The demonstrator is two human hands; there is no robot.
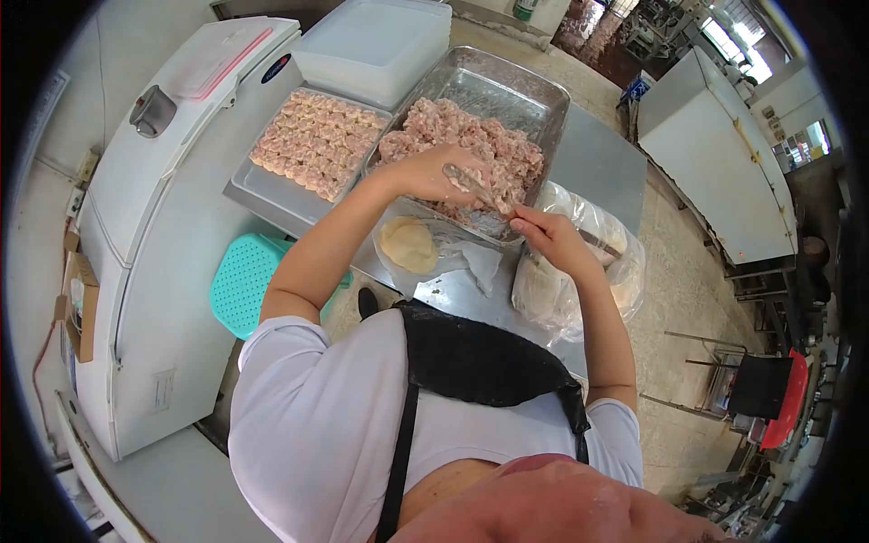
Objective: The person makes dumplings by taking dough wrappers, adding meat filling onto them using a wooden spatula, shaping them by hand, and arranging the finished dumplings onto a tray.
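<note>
A large metal tray (480,65) holds a heap of ground meat (507,149). My left hand (441,172) is over the near part of the heap, its fingers curled around something pale that I cannot make out. At the tray's near right corner, my right hand (550,237) pinches the end of a thin utensil that reaches toward my left hand. Round wrappers (409,244) lie on plastic on the metal table nearer my body. Beside my right hand sits a clear bag of pale rounds (552,294). Rows of small filled pieces (317,140) cover a shallow tray left of the meat.
Stacked translucent containers (373,50) stand behind the filled pieces. On the left are a white freezer (181,208) with a metal cup (153,112) on it and a turquoise stool (246,285). A white chest (715,163) and a black-and-red chair (769,389) are at the right.
</note>
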